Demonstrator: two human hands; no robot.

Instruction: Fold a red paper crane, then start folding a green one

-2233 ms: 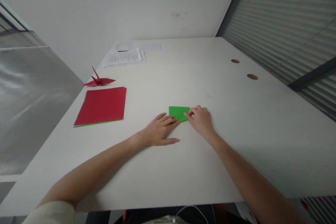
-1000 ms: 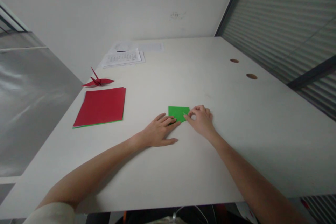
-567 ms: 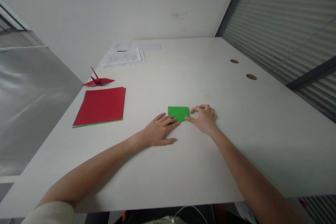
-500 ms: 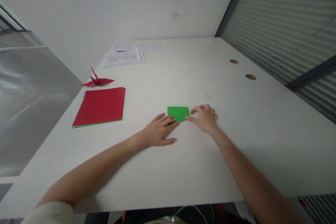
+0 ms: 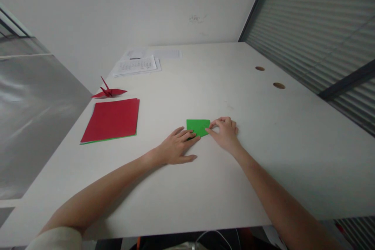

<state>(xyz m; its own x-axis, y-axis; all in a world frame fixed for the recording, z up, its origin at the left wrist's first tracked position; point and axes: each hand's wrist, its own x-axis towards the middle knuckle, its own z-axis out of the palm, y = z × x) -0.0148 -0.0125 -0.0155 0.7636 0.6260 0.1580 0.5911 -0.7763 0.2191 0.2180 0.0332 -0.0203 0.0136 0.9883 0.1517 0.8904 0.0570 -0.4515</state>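
A small folded green paper point(image 5: 198, 126) lies flat on the white table point(image 5: 205, 187). My left hand point(image 5: 176, 147) lies flat with its fingers stretched out, the fingertips pressing the paper's near left edge. My right hand point(image 5: 224, 133) is at the paper's right edge, thumb and forefinger pinched at its right corner, the other fingers curled.
A stack of red square sheets point(image 5: 113, 119) with a green sheet underneath lies at the left. A red paper crane point(image 5: 108, 91) stands behind it. Printed white pages point(image 5: 137, 64) lie at the far end. Two round holes point(image 5: 278, 85) are in the table near the right-hand blinds.
My right hand's fingers slid a little along the paper's right edge and drew back to its corner. My left hand and the paper stayed put.
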